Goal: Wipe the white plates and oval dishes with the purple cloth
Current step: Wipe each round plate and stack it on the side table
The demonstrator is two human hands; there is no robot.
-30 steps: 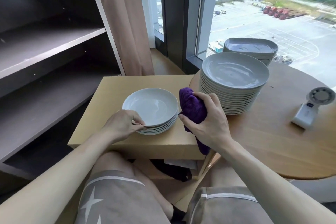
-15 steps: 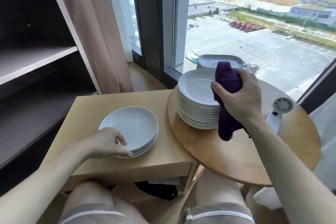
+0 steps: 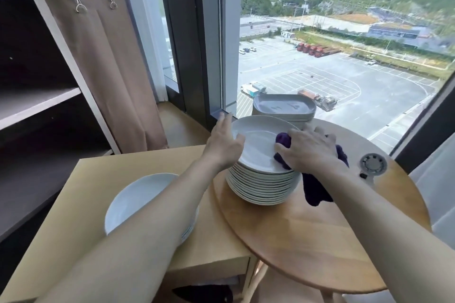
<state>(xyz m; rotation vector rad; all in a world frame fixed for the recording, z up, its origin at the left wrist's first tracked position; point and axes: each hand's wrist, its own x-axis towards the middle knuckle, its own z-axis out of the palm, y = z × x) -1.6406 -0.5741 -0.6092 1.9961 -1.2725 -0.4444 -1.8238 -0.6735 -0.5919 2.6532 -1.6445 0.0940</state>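
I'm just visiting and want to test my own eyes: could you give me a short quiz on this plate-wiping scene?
1. True or false: the right hand holds the purple cloth against the top plate of the tall stack.
2. What stands behind that stack? A) oval dishes B) mugs C) a kettle
3. Which hand touches the top plate's left rim?
Key: 1 true; 2 A; 3 the left hand.
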